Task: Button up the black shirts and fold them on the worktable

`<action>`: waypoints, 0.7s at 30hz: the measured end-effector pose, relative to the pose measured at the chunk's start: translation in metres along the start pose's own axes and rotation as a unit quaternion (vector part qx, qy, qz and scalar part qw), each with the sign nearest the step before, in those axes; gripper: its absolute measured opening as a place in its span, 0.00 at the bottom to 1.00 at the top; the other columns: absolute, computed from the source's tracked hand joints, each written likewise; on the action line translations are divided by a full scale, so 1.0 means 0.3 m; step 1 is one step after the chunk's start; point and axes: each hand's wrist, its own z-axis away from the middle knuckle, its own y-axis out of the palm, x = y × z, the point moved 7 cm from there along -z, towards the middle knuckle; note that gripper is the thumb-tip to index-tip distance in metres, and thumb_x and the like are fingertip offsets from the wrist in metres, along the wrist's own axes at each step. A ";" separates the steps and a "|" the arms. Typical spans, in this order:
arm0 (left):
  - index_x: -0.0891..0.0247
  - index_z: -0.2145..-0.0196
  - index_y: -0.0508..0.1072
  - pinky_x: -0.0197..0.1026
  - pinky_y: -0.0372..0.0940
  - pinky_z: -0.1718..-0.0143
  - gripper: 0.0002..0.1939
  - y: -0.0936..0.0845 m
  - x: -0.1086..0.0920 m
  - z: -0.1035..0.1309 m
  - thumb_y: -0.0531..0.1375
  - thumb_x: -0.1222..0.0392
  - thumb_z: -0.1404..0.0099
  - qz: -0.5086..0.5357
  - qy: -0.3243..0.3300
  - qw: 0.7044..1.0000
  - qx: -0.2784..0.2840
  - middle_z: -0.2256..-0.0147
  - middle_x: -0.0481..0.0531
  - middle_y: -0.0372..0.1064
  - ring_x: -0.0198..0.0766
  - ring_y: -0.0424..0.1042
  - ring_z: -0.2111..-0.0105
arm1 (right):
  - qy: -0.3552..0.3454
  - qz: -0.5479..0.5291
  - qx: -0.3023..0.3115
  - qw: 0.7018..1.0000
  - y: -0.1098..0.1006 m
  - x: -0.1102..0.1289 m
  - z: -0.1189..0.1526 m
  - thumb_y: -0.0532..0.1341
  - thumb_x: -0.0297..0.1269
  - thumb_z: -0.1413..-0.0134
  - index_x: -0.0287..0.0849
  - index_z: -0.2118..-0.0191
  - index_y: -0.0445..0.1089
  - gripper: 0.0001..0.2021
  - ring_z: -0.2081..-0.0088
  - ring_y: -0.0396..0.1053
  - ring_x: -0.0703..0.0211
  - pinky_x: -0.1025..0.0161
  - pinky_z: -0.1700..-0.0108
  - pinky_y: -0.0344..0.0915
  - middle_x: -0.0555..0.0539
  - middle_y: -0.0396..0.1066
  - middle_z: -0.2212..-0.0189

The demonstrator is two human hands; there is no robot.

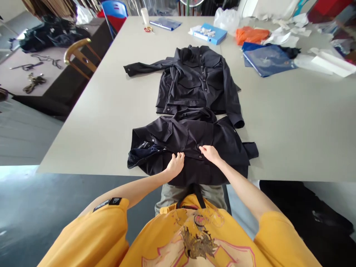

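A dark jacket [191, 129] lies sideways along the table's near edge, its collar opening to the left and its lower side hanging slightly over the edge. My left hand [175, 164] rests on its front placket, fingers curled against the cloth. To the right, my right hand [210, 152] pinches the placket edge close to a snap button [200, 157]. Just beyond lies a second dark jacket [191, 79], front up and buttoned, one sleeve stretched to the left and the other bent down on the right, touching the first jacket.
The pale table [91, 137] carries a blue box [213, 34], blue plastic folders [268, 59], an orange bag [251, 35] and scissors [148, 29] toward its far side. A wooden chair [80, 55] stands on the left, by a side table with dark cloth [52, 33].
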 end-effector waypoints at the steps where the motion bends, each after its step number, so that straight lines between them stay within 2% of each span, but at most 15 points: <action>1: 0.76 0.42 0.71 0.58 0.63 0.46 0.26 -0.007 0.004 -0.005 0.46 0.74 0.32 0.006 0.001 1.000 0.005 0.39 0.73 0.61 0.57 0.63 0.43 | 0.012 0.003 0.044 0.999 0.009 -0.020 0.010 0.52 0.52 0.33 0.43 0.75 0.72 0.25 0.73 0.72 0.59 0.66 0.68 0.59 0.47 0.74 0.77; 3: 0.77 0.45 0.73 0.53 0.65 0.49 0.23 -0.026 0.018 -0.018 0.47 0.73 0.32 0.026 0.001 1.000 0.018 0.45 0.72 0.66 0.53 0.66 0.48 | 0.037 0.020 0.135 0.990 0.037 -0.056 0.023 0.55 0.57 0.36 0.42 0.80 0.72 0.29 0.79 0.69 0.62 0.67 0.71 0.59 0.48 0.71 0.83; 6: 0.75 0.50 0.75 0.46 0.66 0.54 0.18 -0.057 0.064 -0.055 0.49 0.70 0.30 0.088 -0.008 0.996 0.031 0.51 0.68 0.69 0.49 0.69 0.51 | 0.071 0.059 0.236 0.967 0.074 -0.092 0.024 0.55 0.60 0.38 0.40 0.81 0.73 0.31 0.82 0.67 0.64 0.67 0.71 0.62 0.46 0.72 0.84; 10: 0.67 0.54 0.75 0.41 0.65 0.52 0.15 -0.058 0.163 -0.136 0.51 0.59 0.27 0.184 -0.040 0.979 0.075 0.52 0.61 0.72 0.44 0.71 0.51 | 0.082 0.059 0.279 0.955 0.094 -0.099 0.004 0.56 0.62 0.40 0.37 0.80 0.74 0.32 0.85 0.66 0.65 0.66 0.74 0.64 0.43 0.75 0.82; 14: 0.63 0.61 0.78 0.37 0.65 0.60 0.15 -0.011 0.242 -0.228 0.60 0.49 0.32 0.206 -0.038 0.967 0.146 0.63 0.54 0.76 0.41 0.75 0.61 | 0.103 0.036 0.301 0.947 0.108 -0.098 0.001 0.57 0.63 0.40 0.35 0.78 0.74 0.33 0.85 0.68 0.63 0.65 0.77 0.65 0.40 0.76 0.80; 17: 0.63 0.69 0.79 0.35 0.64 0.65 0.19 0.024 0.265 -0.274 0.61 0.43 0.36 0.211 -0.024 0.956 0.201 0.70 0.53 0.77 0.40 0.75 0.66 | 0.117 0.027 0.313 0.942 0.116 -0.104 0.004 0.58 0.63 0.41 0.34 0.77 0.75 0.33 0.84 0.70 0.60 0.65 0.78 0.67 0.38 0.76 0.80; 21: 0.64 0.81 0.76 0.36 0.64 0.68 0.28 0.051 0.268 -0.288 0.59 0.37 0.38 0.209 -0.004 0.940 0.271 0.82 0.52 0.70 0.37 0.71 0.78 | 0.127 0.008 0.315 0.940 0.129 -0.111 0.004 0.59 0.65 0.42 0.33 0.76 0.75 0.34 0.84 0.71 0.60 0.66 0.79 0.67 0.39 0.75 0.82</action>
